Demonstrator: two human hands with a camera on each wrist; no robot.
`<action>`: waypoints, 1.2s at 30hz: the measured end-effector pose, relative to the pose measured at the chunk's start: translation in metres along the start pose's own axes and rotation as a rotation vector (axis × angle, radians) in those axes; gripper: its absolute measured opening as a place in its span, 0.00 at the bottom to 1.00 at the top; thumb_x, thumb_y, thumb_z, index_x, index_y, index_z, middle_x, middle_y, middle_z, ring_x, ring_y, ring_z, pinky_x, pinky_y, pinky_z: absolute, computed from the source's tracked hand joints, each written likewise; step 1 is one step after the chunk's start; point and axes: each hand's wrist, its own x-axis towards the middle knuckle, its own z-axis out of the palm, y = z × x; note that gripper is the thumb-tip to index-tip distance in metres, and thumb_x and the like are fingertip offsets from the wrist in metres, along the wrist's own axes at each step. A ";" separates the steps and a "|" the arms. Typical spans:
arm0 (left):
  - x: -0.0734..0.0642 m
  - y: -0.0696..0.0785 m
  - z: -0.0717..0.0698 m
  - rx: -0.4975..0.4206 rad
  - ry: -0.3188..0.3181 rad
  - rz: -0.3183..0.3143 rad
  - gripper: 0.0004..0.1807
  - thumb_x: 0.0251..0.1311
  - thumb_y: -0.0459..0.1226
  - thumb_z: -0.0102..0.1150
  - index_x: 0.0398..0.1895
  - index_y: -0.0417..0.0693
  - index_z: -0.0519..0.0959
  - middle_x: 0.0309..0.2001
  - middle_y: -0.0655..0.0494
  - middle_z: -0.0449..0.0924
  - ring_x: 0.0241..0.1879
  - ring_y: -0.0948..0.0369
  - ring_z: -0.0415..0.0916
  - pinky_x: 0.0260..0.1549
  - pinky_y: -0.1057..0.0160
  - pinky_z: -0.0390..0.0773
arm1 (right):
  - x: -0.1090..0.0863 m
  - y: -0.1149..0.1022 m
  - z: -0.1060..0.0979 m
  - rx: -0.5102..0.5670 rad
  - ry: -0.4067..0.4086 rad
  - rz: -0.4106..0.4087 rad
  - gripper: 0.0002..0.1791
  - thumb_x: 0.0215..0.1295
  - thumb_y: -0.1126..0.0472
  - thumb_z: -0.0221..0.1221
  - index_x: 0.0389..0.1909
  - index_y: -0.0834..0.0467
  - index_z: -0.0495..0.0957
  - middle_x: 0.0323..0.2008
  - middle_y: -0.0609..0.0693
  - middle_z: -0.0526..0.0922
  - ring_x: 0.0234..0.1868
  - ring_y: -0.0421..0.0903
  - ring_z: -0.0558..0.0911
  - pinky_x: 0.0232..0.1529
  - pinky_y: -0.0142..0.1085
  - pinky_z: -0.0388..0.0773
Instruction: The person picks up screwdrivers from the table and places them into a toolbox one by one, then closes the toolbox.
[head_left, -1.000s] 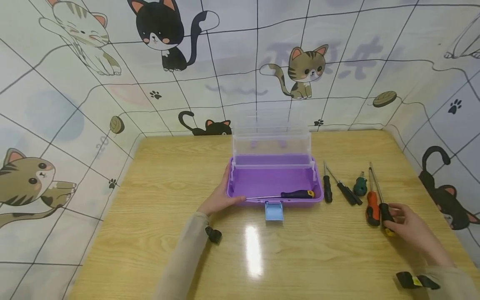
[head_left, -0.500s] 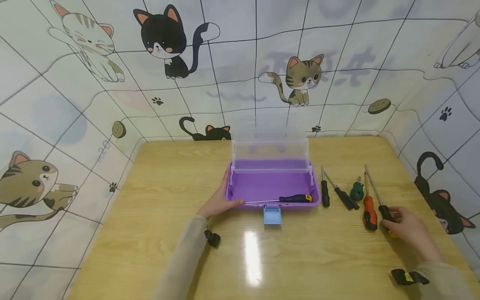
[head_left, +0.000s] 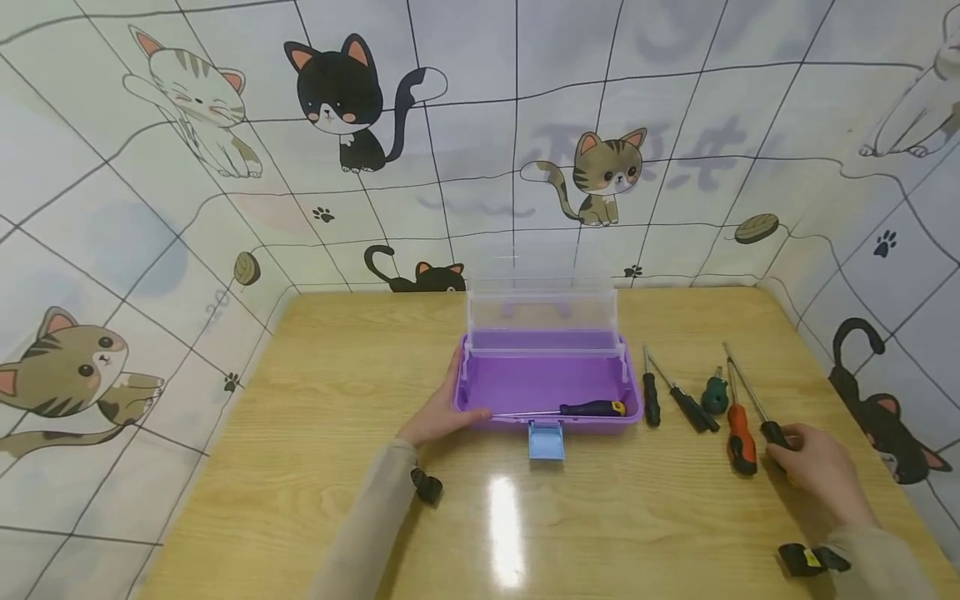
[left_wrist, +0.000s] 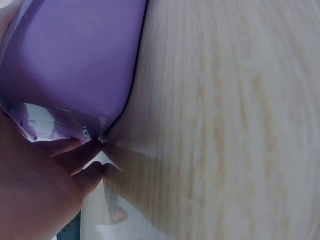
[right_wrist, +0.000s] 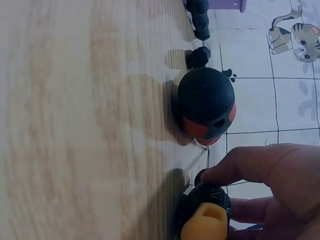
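A purple toolbox (head_left: 543, 379) stands on the table with its clear lid (head_left: 542, 308) raised. My left hand (head_left: 442, 412) holds its left end, thumb on the front rim and fingers round the side; the left wrist view shows fingers (left_wrist: 75, 157) at the box's lower corner. Inside the toolbox, along the front wall, lies a black-and-yellow screwdriver (head_left: 592, 408). At the right, my right hand (head_left: 821, 471) pinches the handle of another screwdriver (head_left: 772, 432), whose yellow end (right_wrist: 205, 225) shows in the right wrist view. Its shaft slants toward the back left. An orange-and-black screwdriver (head_left: 741, 442) lies beside it.
Between the toolbox and my right hand lie a stubby green screwdriver (head_left: 715, 396), a slim black one (head_left: 651, 400) and black-handled tools (head_left: 693, 410) close together. A blue latch (head_left: 546, 442) hangs off the toolbox front. Cat-patterned cloth (head_left: 480, 167) walls the table's back and sides.
The head view has tilted upward. The screwdriver in my right hand has swung a little, its handle farther from the orange one and its tip farther left. My left hand keeps its hold on the toolbox.
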 end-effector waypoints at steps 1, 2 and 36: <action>0.000 0.000 0.001 0.003 0.004 0.002 0.67 0.51 0.37 0.71 0.76 0.57 0.24 0.76 0.45 0.28 0.72 0.42 0.42 0.66 0.41 0.47 | 0.000 0.000 0.000 -0.001 0.005 0.009 0.30 0.62 0.58 0.57 0.49 0.83 0.65 0.40 0.76 0.76 0.40 0.70 0.75 0.37 0.56 0.71; 0.000 -0.001 0.001 0.005 0.009 0.005 0.67 0.51 0.38 0.71 0.76 0.57 0.24 0.76 0.45 0.29 0.72 0.41 0.42 0.65 0.40 0.48 | -0.001 0.001 0.000 0.000 0.014 0.018 0.29 0.63 0.58 0.57 0.49 0.83 0.65 0.40 0.76 0.75 0.40 0.70 0.75 0.37 0.55 0.71; 0.012 -0.038 0.004 0.012 0.054 0.033 0.68 0.49 0.38 0.72 0.76 0.63 0.26 0.77 0.53 0.29 0.72 0.44 0.42 0.65 0.39 0.47 | -0.013 -0.019 -0.015 0.122 0.273 0.009 0.24 0.65 0.63 0.54 0.56 0.77 0.68 0.49 0.78 0.73 0.46 0.71 0.72 0.41 0.60 0.63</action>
